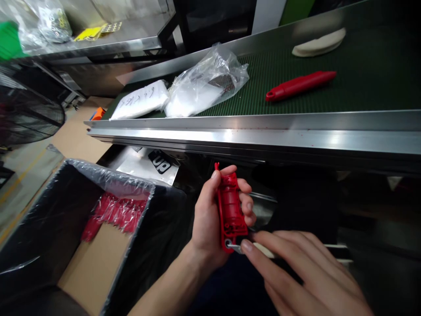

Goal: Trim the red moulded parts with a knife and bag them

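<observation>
My left hand (pixel 207 215) is wrapped round a red plastic housing (pixel 229 202), its hollow inner side facing up. In my right hand (pixel 296 259) is a small knife (pixel 263 250) with a pale handle, pinched between thumb and fingers. The metal tip of the knife touches the ring-shaped lower end of the housing. Part of its handle is hidden behind my right fingers. Beyond my hands, a long red plastic part (pixel 301 85) lies on the green conveyor belt (pixel 256 105).
A white bag with handwriting (pixel 141 100) and a clear plastic bag (pixel 207 83) lie on the belt, with a pale curved piece (pixel 319 43) farther right. Left of me, a lined box (pixel 148 193) holds several bagged red parts (pixel 115 213). A fan (pixel 29 105) stands far left.
</observation>
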The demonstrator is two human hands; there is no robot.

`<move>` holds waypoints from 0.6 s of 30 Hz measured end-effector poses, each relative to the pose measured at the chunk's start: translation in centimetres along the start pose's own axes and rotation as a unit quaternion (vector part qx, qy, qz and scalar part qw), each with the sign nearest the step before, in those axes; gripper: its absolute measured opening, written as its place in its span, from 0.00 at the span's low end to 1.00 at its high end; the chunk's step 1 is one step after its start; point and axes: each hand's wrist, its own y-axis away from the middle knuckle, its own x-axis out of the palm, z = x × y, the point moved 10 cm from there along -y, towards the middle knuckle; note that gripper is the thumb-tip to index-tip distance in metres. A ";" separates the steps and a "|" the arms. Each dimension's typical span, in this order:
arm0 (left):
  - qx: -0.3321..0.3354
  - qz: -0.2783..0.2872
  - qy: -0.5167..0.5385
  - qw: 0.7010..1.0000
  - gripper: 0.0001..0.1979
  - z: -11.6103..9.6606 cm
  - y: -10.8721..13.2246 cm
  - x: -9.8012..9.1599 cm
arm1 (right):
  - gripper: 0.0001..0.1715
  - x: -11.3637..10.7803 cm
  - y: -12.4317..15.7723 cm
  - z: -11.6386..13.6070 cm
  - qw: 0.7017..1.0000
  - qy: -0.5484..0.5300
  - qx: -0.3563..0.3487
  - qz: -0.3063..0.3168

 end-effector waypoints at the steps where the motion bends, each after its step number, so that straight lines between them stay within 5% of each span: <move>1: 0.000 0.000 0.000 1.000 0.16 0.0 0.0 0.0 | 0.22 0.1 -0.2 0.0 1.000 0.001 -0.002 0.002; 18: -0.007 -0.010 0.001 1.000 0.17 -0.3 -0.4 -1.1 | 0.18 0.1 -1.3 0.1 1.000 0.026 0.001 -0.003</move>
